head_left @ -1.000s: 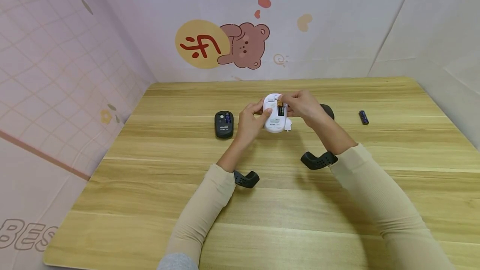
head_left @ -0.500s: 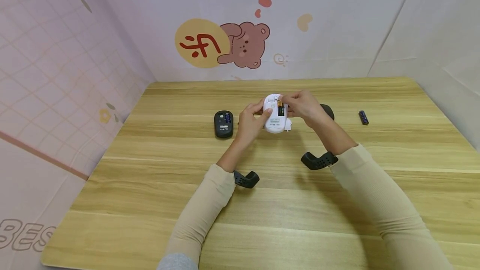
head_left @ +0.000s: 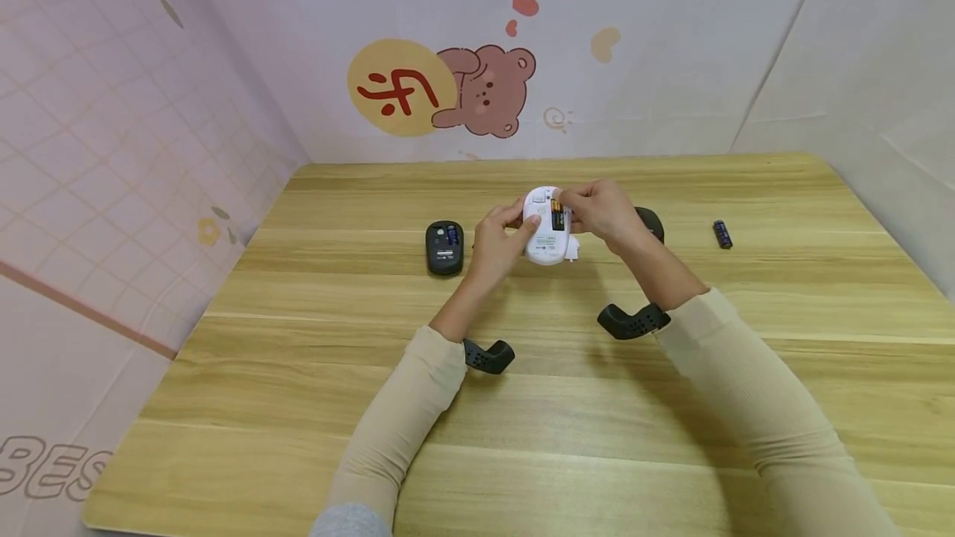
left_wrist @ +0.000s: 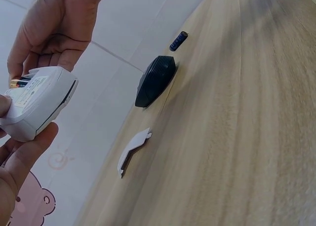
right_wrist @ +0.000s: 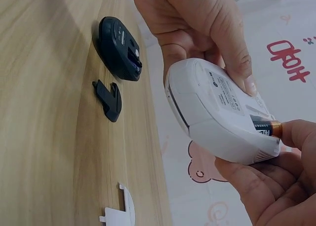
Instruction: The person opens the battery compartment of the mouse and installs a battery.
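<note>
In the head view my left hand grips a white computer mouse, held underside up with the thumb across its base. Its battery compartment is uncovered. A black battery with an orange end pokes slightly out of that compartment in the right wrist view. My right hand pinches at this orange end, its other fingers curled under the mouse's edge. From the left wrist, the orange end shows beside the right hand's fingertips. Below the mouse lies its white cover on the table.
A black mouse, underside up with a blue battery inside, lies to the left. Its black cover is beside it. Another dark mouse sits behind my right wrist. A blue battery lies farther right on the wooden table.
</note>
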Available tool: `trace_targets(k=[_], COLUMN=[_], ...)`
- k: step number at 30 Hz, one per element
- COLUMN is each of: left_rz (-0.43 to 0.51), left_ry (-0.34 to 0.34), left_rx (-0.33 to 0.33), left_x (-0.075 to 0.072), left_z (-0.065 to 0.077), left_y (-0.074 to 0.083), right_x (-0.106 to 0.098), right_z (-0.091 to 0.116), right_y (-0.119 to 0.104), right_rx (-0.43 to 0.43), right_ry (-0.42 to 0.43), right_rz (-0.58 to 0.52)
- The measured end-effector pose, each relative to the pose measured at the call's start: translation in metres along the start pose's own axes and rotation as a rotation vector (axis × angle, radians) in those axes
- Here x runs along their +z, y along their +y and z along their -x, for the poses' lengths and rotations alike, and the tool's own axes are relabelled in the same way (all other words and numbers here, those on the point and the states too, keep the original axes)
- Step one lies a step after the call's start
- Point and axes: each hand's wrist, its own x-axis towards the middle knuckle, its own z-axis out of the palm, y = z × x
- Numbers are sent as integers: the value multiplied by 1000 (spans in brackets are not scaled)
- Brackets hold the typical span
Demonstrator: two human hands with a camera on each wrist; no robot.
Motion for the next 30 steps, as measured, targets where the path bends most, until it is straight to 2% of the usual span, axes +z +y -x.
trace_targets(k=[21, 30], left_rz=[5, 9], left_ry=[6, 9], left_rx=[-2, -2], left_x=[-2, -4], left_z=[-2, -2], left_y=[10, 11], right_x=[1, 1], right_z=[-3, -4], right_y=[3, 1], right_rx=[-137, -156], right_ry=[15, 29], right_rz=[5, 82])
